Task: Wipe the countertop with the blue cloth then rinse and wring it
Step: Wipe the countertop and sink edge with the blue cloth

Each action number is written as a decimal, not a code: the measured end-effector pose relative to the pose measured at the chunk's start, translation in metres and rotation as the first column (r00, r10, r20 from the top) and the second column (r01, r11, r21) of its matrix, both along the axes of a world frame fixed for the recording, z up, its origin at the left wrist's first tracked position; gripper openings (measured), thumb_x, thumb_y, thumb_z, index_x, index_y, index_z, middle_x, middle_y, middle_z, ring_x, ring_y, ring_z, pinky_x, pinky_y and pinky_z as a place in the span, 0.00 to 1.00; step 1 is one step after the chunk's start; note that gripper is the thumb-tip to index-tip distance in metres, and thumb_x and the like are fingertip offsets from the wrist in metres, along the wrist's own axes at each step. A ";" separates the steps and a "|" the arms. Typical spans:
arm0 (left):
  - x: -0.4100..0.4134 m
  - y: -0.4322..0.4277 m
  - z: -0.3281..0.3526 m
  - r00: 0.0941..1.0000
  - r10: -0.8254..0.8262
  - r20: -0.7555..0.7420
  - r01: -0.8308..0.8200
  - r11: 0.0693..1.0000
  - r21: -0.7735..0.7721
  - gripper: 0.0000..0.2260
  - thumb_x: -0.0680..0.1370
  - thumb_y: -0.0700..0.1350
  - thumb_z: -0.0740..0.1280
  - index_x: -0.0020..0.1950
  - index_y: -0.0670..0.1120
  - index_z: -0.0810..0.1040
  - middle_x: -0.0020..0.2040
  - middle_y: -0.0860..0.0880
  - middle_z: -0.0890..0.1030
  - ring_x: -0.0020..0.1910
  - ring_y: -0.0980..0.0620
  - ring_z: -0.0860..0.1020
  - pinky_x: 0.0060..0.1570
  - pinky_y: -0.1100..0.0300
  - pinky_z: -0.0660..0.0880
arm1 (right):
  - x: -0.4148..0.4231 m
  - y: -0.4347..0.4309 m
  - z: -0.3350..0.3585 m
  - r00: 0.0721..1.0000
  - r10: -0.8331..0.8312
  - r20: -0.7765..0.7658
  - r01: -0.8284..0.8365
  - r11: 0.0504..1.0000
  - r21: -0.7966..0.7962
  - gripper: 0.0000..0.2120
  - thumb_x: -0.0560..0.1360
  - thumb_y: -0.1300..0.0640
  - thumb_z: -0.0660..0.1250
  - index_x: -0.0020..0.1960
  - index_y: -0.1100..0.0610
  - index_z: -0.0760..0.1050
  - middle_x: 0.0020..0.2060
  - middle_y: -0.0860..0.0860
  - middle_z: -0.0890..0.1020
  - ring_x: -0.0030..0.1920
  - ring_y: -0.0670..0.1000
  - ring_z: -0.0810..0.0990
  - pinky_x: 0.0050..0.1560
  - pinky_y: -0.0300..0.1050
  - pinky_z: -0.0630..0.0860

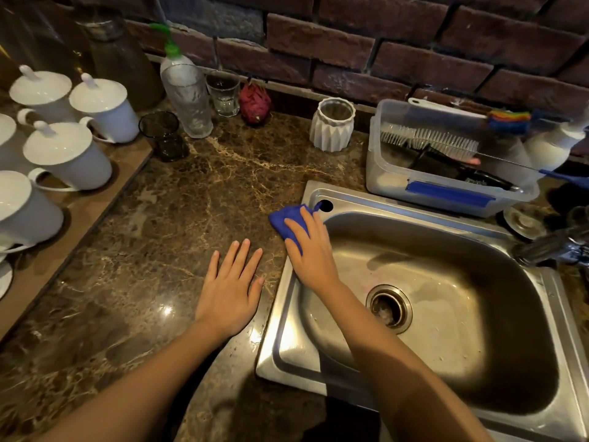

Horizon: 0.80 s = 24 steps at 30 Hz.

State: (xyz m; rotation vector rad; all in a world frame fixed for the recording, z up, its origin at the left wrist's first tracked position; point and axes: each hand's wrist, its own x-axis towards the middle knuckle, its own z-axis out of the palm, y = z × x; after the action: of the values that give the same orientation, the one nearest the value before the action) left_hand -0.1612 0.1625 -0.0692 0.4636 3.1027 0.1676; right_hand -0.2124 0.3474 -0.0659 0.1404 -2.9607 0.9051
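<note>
Blue cloth (286, 217) under right hand (310, 254)

white lidded mugs (105, 113) left, ribbed vase (331, 124) beside brush tub (382, 175).

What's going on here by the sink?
A person is wiping the marble countertop next to a steel sink. Their right hand presses a blue cloth flat at the sink's back-left corner, where the rim meets the stone. Their left hand lies flat and empty on the countertop beside it. The cloth is not in the basin, so rinsing and wringing are not yet done.
</note>
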 end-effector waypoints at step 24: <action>-0.001 0.001 0.013 0.986 -0.002 0.165 -0.006 0.999 0.047 0.24 0.81 0.56 0.46 0.77 0.51 0.50 0.78 0.49 0.49 0.77 0.50 0.45 0.73 0.47 0.41 | 0.175 0.032 0.033 0.931 0.181 0.316 -0.221 0.971 0.095 0.20 0.79 0.55 0.56 0.71 0.46 0.65 0.73 0.47 0.63 0.64 0.58 0.68 0.65 0.52 0.64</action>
State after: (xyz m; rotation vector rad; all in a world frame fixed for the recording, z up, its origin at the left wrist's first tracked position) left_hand -0.1625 0.1639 -0.0561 0.4236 2.9425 0.2654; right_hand -0.0378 0.3798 -0.0325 0.3455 -3.3460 0.8202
